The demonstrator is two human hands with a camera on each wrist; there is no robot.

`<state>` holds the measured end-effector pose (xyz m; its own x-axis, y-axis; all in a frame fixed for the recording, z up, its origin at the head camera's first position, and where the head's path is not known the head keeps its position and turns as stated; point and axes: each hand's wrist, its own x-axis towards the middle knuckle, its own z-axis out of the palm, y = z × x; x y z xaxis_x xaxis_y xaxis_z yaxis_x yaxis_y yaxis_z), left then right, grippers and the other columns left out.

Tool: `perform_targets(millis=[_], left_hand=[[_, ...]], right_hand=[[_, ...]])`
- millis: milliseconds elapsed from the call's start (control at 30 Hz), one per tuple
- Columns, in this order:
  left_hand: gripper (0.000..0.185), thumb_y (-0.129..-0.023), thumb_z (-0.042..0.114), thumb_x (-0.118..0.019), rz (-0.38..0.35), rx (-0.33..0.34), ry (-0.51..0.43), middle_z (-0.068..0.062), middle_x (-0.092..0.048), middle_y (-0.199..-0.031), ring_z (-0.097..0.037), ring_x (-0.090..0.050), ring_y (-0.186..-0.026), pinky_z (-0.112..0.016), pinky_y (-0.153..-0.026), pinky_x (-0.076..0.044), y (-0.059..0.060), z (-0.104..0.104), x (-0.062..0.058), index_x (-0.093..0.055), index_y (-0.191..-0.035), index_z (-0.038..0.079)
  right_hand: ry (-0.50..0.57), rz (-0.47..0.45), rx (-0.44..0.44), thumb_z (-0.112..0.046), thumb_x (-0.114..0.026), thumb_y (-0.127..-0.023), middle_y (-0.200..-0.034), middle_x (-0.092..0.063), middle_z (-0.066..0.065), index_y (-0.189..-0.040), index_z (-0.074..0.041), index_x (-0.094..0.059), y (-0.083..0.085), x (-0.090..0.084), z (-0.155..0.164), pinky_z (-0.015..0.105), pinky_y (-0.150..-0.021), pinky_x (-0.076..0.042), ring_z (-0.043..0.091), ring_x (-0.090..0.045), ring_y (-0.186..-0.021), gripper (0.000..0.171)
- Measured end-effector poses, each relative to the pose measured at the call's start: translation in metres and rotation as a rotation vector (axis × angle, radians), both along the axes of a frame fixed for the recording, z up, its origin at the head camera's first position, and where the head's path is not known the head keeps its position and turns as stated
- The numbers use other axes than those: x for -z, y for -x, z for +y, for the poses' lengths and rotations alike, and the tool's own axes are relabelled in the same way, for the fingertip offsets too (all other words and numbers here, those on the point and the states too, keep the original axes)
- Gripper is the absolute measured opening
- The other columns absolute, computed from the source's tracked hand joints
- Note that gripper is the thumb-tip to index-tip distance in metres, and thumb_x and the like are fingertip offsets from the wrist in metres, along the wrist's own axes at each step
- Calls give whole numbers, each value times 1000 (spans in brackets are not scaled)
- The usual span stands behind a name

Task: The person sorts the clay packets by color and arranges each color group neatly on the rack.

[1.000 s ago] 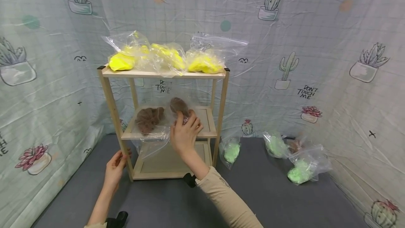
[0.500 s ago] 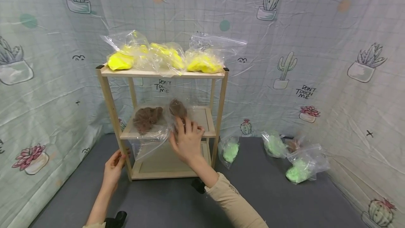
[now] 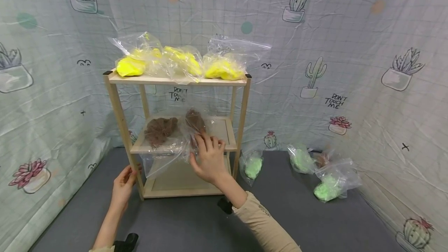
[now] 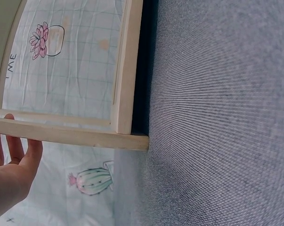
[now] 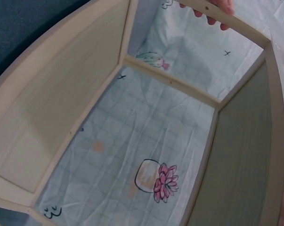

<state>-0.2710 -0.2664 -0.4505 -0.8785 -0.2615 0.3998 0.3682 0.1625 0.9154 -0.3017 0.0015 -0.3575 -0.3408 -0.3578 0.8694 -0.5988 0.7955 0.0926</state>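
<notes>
A light wooden shelf rack (image 3: 175, 194) stands on the dark table. My left hand (image 3: 122, 189) grips its front left post (image 4: 47, 133) low down; in the left wrist view the fingers wrap round the wood. On the middle shelf lie two clear plastic bags with brown contents, the left bag (image 3: 161, 129) with its loose end hanging over the front edge. My right hand (image 3: 210, 160) reaches to the right bag (image 3: 194, 120), fingertips at its near side and thumb spread apart from them. The right wrist view shows the lower part of the rack, with left fingers (image 5: 211, 20) on the post.
Bags with yellow contents (image 3: 220, 69) line the top shelf. On the table right of the rack lie a bag with green contents (image 3: 253, 167) and, farther right, more green bags (image 3: 328, 189) beside a brown one (image 3: 321, 160). A cactus-print cloth (image 3: 280, 88) hangs behind.
My right hand has drawn down and to the right, from on top of the right brown bag to its near side. The left hand keeps its grip on the post.
</notes>
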Motion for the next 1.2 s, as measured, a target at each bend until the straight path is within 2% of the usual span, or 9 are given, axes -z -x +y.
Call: perform_targets(millis=[233, 500, 767, 900, 1200], left_hand=[[28, -93, 21, -45, 0, 3, 11, 28, -58, -95, 13, -53, -88, -6, -71, -41, 1, -1, -2, -53, -117, 8], [37, -93, 19, -45, 6, -7, -4, 28, -58, -94, 12, -54, -87, -6, -70, -41, 1, -1, -1, -47, -119, -6], [37, -93, 20, -45, -4, -8, 1, 28, -59, -94, 12, -54, -87, -7, -70, -40, 0, 0, -1, -47, -119, -6], [37, -93, 21, -45, -1, 2, 0, 28, -59, -95, 11, -54, -87, -7, -71, -40, 0, -1, -1, -47, -119, -6], [35, -93, 20, -45, -8, -4, -3, 28, -59, -93, 11, -54, -87, -7, -71, -40, 0, 0, 0, -50, -119, -2]], right_hand=[[-62, -47, 14, -35, -54, -82, -131, -44, 12, -125, -13, -44, 0, 1, 9, 44, -80, -27, 25, -43, -97, 50], [-102, -91, 13, -39, -54, -84, -133, -41, 11, -129, -15, -41, -1, 1, 13, 45, -82, -27, 24, -41, -99, 53], [-163, -204, 25, -41, -49, -87, -146, -23, 13, -142, -15, -21, -10, 3, 20, 50, -91, -23, 28, -34, -119, 67], [-175, -188, 2, -40, -50, -87, -147, -16, 17, -143, -13, -17, -15, 4, 29, 53, -93, -23, 30, -29, -125, 69], [-154, -91, -113, -36, -41, -92, -142, -27, 19, -138, -8, -29, -39, 14, 57, 49, -90, -24, 30, -30, -123, 55]])
